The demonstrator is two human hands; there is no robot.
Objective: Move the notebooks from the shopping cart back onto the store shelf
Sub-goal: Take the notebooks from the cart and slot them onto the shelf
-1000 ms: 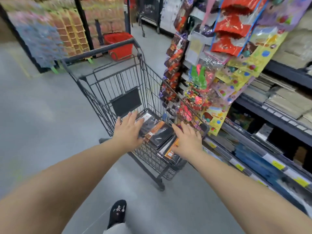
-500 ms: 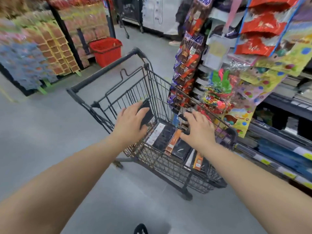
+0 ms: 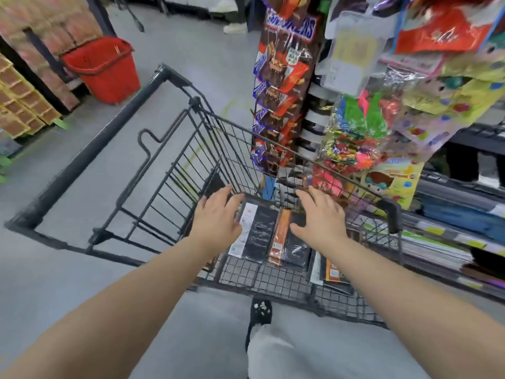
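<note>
A black wire shopping cart [image 3: 153,165] stands in the aisle. On its floor lie black wrapped notebooks: one with a white label strip [image 3: 257,233], one with an orange band [image 3: 289,242], and another [image 3: 334,272] further right. My left hand [image 3: 217,218] hovers over the left edge of the notebooks with fingers spread and straight. My right hand [image 3: 321,217] is spread over the orange-banded notebook. Neither hand grips anything. The store shelf [image 3: 448,242] with stationery runs along the right.
Hanging candy bags [image 3: 284,86] and toy packets [image 3: 363,132] crowd the shelf end just beyond the cart. A red basket [image 3: 105,69] stands on the floor at the back left. My foot [image 3: 259,313] is under the cart's near edge.
The view has closed in on the cart. Both hands stay spread inside the cart over the notebooks, and have shifted slightly toward its far end. Nothing has been picked up.
</note>
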